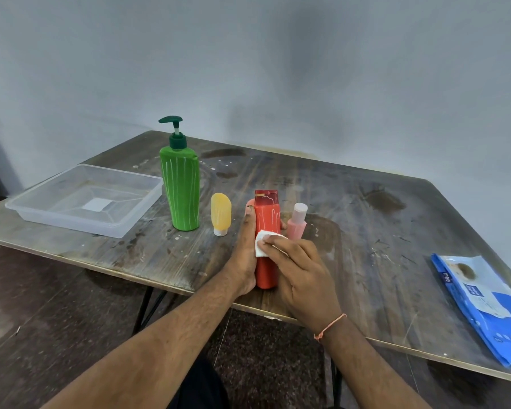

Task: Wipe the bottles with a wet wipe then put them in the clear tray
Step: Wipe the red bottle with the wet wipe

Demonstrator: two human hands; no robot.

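Note:
A red bottle (266,219) is held upright above the table's near edge. My left hand (245,255) grips it from the left, thumb up along its side. My right hand (301,273) presses a small white wet wipe (262,245) against the bottle's front. A tall green pump bottle (180,190) stands to the left. A small yellow bottle (220,215) stands cap-down beside it. A small pink bottle (297,224) stands just right of the red one. The clear tray (56,209) lies at the far left with no bottles in it.
A blue wet-wipe pack (484,305) lies at the table's right edge. The wooden table (381,231) is stained and scratched. A grey wall rises behind it, and black table legs show below the near edge.

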